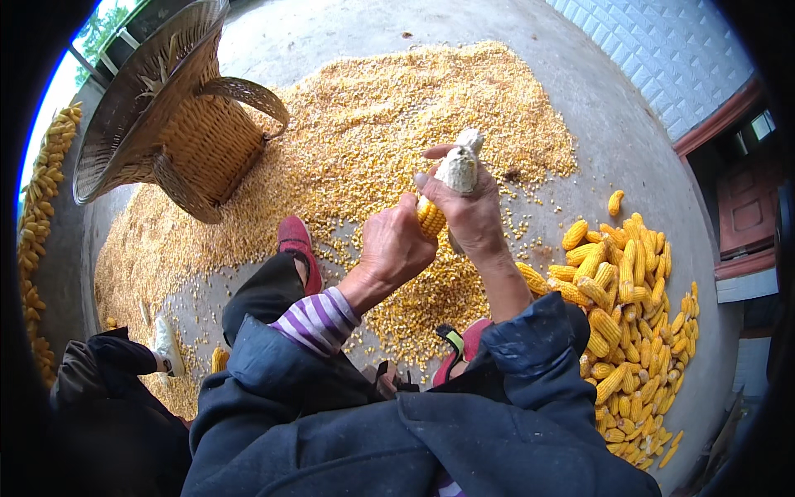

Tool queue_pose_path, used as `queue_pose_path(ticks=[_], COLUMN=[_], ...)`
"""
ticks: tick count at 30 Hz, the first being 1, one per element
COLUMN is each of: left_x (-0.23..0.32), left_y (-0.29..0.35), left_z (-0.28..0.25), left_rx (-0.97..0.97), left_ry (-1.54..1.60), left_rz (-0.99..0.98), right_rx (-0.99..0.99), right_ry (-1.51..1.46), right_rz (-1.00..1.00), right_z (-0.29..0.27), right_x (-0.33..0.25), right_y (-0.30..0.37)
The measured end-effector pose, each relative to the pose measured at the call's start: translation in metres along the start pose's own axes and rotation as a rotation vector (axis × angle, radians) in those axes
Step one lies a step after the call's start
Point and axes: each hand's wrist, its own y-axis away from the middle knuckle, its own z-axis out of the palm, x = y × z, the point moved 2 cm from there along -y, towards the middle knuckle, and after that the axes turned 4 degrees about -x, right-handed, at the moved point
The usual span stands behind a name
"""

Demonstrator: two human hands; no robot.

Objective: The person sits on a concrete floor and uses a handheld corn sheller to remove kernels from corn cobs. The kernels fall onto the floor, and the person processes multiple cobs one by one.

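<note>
My left hand (391, 247) is closed round a yellow ear of corn (431, 217), whose kernelled upper end shows between my two hands. Closed as well, my right hand (474, 217) grips a whitish bare corncob (458, 171) that sticks up past the thumb. A second pale cob end (470, 139) shows just behind it. The two hands meet in front of me, above the loose corn kernels (426, 308) on the floor between my feet. My fingers hide where the ear and the cob touch.
A wide layer of kernels (397, 99) covers the concrete floor (281, 33). A handled wicker basket (207, 137) stands on it at far left. Unshelled ears (629, 331) are heaped on the right; more ears (37, 224) line the left edge. Another person's leg (124, 356) is at lower left.
</note>
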Motion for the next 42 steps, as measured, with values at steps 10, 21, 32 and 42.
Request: queue_pose_path(ticks=[10, 21, 32, 42], left_x=[0.006, 0.004, 0.004, 0.019], left_y=[-0.005, 0.006, 0.001, 0.002], left_z=[-0.006, -0.008, -0.019, -0.015], left_rx=[-0.07, -0.456, 0.076, -0.417], left_ry=[0.197, 0.605, -0.063, 0.602], left_rz=[0.021, -0.242, 0.092, -0.162], right_rx=[-0.093, 0.191, -0.149, 0.251], right_ry=[-0.335, 0.127, -0.322, 0.133], right_rz=[0.133, -0.213, 0.168, -0.324], right_z=[-0.016, -0.009, -0.006, -0.012], right_x=[-0.01, 0.018, -0.029, 0.011], right_y=[0.0, 0.002, 0.004, -0.002])
